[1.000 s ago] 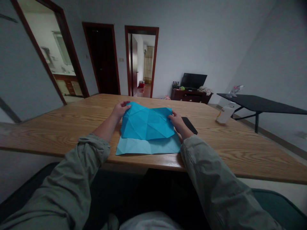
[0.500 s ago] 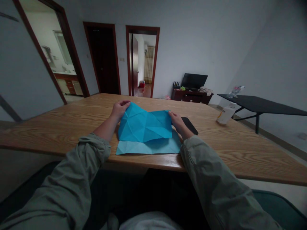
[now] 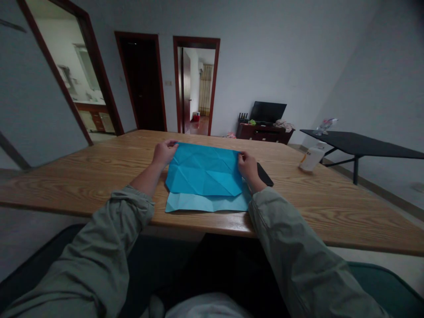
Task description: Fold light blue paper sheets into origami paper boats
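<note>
A creased sheet of bright blue paper [image 3: 203,170] is held by its two far corners, its face crossed by many fold lines. My left hand [image 3: 164,152] pinches the upper left corner between thumb and fingers. At the upper right corner my right hand [image 3: 247,165] is closed on the same sheet. Below its near edge shows a paler blue strip of paper [image 3: 205,203] lying on the table; whether it joins the bright sheet is hidden.
The wooden table [image 3: 99,176] spreads wide on both sides. A dark flat object [image 3: 264,174] lies beyond my right wrist. Farther right stands a white container [image 3: 312,157]. A black folding table [image 3: 361,143] is past the table's right edge.
The bright blue paper has been pulled flatter and its dip along the far edge is gone. My right hand has shifted slightly to the right.
</note>
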`<action>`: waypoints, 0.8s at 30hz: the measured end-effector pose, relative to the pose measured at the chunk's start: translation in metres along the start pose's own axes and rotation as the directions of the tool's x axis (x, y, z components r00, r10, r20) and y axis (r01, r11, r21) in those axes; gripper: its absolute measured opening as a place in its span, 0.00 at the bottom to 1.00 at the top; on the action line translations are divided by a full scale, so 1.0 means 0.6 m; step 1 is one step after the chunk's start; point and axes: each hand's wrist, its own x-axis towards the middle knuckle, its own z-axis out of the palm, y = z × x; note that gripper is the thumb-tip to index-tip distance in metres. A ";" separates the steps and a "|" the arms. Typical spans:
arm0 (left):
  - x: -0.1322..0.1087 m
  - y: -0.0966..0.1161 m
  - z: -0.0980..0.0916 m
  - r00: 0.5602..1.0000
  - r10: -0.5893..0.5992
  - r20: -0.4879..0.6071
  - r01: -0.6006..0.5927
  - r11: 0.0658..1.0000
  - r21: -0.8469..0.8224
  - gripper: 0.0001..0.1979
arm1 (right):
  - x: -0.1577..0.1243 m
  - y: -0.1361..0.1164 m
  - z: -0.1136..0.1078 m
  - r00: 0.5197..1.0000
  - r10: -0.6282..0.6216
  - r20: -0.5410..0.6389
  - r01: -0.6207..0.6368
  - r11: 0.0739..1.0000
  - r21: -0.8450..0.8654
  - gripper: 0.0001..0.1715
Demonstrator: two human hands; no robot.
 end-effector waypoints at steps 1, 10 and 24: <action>-0.001 0.004 0.000 0.999 -0.041 -0.009 0.040 0.998 -0.048 0.13 | 0.000 -0.001 -0.001 1.000 0.008 -0.008 -0.008 1.000 0.008 0.22; -0.029 0.032 0.003 0.681 -0.334 0.652 0.628 0.725 -0.283 0.28 | 0.014 0.029 0.004 0.956 0.213 -0.203 -0.160 0.956 0.246 0.25; -0.019 0.007 0.024 0.911 -0.225 0.346 0.385 0.763 -0.519 0.34 | -0.010 -0.026 0.009 0.745 0.304 0.593 -0.666 0.382 0.641 0.11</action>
